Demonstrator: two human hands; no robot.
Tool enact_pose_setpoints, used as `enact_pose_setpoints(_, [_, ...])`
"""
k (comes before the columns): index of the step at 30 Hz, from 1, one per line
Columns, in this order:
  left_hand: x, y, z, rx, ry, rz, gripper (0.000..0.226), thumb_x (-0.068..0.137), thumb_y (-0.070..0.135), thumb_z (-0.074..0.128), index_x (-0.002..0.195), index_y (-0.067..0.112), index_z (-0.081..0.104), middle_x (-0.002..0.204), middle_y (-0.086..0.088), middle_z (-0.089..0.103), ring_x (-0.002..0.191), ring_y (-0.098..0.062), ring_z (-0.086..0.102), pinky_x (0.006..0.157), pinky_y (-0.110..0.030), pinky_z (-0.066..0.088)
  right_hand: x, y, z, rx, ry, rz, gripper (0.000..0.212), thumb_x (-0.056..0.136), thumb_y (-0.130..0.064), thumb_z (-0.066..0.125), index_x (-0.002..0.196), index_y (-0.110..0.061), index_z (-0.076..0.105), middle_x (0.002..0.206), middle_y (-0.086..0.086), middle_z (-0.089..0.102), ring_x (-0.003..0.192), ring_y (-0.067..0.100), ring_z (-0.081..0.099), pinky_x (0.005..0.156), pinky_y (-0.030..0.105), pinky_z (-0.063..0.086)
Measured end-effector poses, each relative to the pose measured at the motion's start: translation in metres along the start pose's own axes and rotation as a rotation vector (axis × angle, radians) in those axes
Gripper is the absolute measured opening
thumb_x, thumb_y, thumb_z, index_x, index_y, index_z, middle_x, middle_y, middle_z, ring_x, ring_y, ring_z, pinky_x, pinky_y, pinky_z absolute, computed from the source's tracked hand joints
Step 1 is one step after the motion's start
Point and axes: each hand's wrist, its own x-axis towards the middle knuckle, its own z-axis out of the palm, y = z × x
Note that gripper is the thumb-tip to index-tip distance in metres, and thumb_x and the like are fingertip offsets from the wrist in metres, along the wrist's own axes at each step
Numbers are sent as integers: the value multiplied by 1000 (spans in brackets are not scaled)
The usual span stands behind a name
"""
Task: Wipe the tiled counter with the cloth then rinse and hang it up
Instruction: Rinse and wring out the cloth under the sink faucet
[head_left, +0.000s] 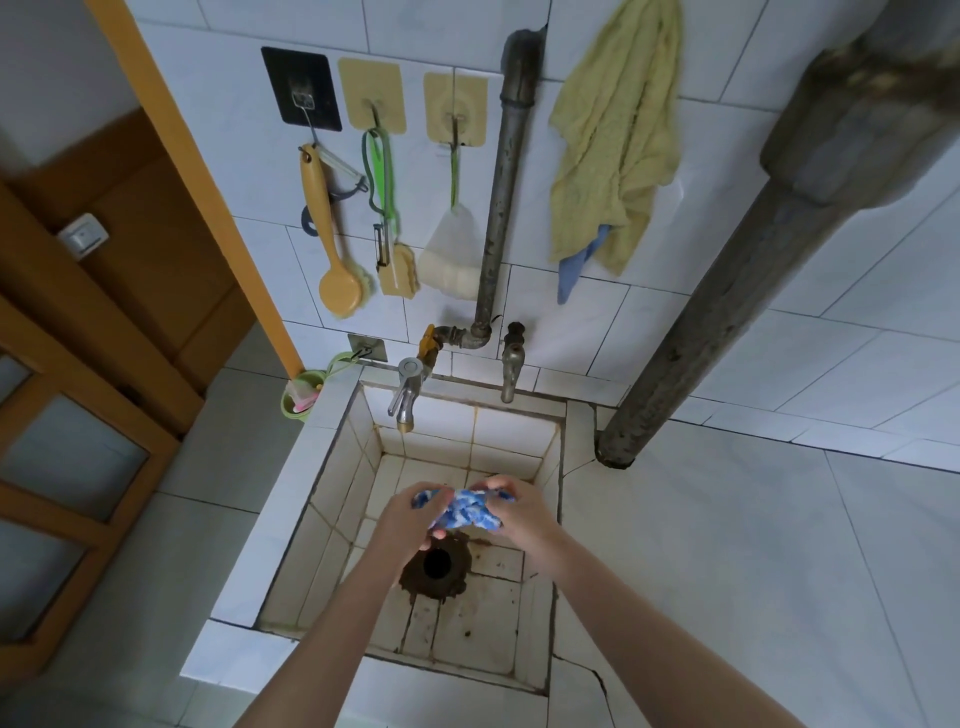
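1. Gripping the cloth (460, 506) from both ends, the two hands meet over the sink (332, 499) in the head view, the only view given. The left hand (413, 517) is closed on the cloth's left end and the right hand (519, 512) is closed on its right end; the blue-and-white bundle is bunched and twisted between them, touching both.

2. The cloth's long axis runs from hand to hand, left to right, level with the knuckles. Neither hand is nearer to it; both hold it equally.

3. Directly below the hands lies the drain (436, 564). Beyond the hands, and up from them, stand two taps: the left tap (405, 397) slightly to the left hand's side, the right tap (511, 366) roughly in line with the right hand. No water can be seen running from either.

4. By my reading this is the wringing part of the rinse, with hanging not yet done.

5. Hanging calls for a reach up and away from the hands: the hooks (371, 111) lie far above the left hand, each already carrying something, and a yellow towel (618, 135) hangs far above the right hand. The tiled table (753, 571) spreads to the right of the right hand.
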Motion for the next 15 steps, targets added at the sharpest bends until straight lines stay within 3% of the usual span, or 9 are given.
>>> enact_pose_setpoints(3, [4, 12, 1, 35, 50, -37, 25, 92, 29, 56, 108, 10, 57, 85, -7, 60, 67, -15, 59, 56, -17, 46, -7, -7, -7, 124, -180, 65, 32, 89, -9, 59, 120, -7, 52, 123, 14, 54, 111, 24, 57, 91, 35, 53])
enact_pose_setpoints(5, [5, 16, -1, -27, 64, -19, 17, 90, 23, 60, 103, 13, 56, 103, -11, 60, 89, -22, 61, 75, -32, 56, -11, -6, -12, 141, -297, -20, 40, 83, -11, 68, 119, -11, 49, 121, 11, 54, 111, 23, 58, 94, 38, 52])
enact_pose_setpoints(7, [3, 22, -2, -36, 42, 13, 8, 88, 18, 63, 94, 16, 57, 103, -12, 61, 95, -25, 61, 84, -42, 55, -12, -3, -15, 51, -284, -102, 38, 80, -5, 70, 112, -10, 50, 115, 12, 58, 107, 26, 61, 92, 37, 53])
enact_pose_setpoints(12, [-1, 38, -3, 3, -28, 51, 4, 89, 10, 60, 93, 11, 60, 87, -8, 59, 76, -22, 60, 54, -21, 53, -8, -12, -26, 175, -195, -127, 27, 82, 12, 54, 97, -10, 53, 116, 23, 53, 99, 36, 63, 81, 40, 57])
enact_pose_setpoints(15, [-1, 45, -2, 71, -42, 126, 15, 94, 5, 50, 88, 13, 61, 84, -12, 60, 56, -15, 50, 41, -16, 39, -11, -22, -36, 37, -124, -208, 26, 80, 9, 59, 95, -12, 59, 104, 11, 57, 89, 24, 63, 78, 34, 58])
